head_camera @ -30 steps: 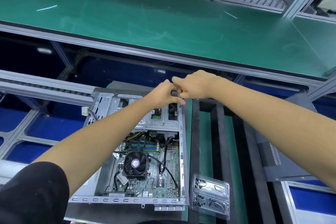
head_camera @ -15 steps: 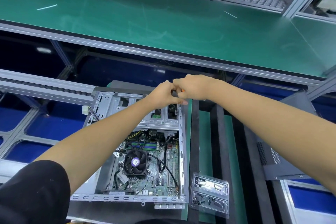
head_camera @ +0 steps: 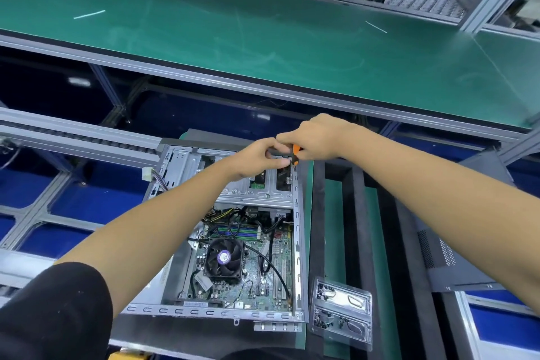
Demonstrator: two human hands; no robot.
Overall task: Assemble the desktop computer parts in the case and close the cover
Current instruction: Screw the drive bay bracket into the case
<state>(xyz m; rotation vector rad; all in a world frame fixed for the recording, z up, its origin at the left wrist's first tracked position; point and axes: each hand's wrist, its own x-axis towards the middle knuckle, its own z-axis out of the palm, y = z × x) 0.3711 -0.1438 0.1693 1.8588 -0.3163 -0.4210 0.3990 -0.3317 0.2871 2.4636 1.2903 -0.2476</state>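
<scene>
**Steel case open, both hands at its far right corner**

Steel panels of the open computer case (head_camera: pixel 187 172) lie flat on the table (head_camera: pixel 333 213), motherboard face up, with the black cooler fan (head_camera: pixel 223 257) near the middle. Over it reaches the left hand (head_camera: pixel 257 159), its grip pinched nearly closed at the far right corner of the case; what it pinches is too small to tell. Touching it from the right, the right hand (head_camera: pixel 314 137) has its grip curled tight around an orange-handled screwdriver (head_camera: pixel 295 152), which points down at the top of the case's right rail, directly under both grips. Further right, near the case's near corner, a clear plastic tray (head_camera: pixel 342 316) of small dark screws sits on the table. Beyond that, under the right forearm, a dark perforated cover panel (head_camera: pixel 438 254) lies apart from the case.
</scene>
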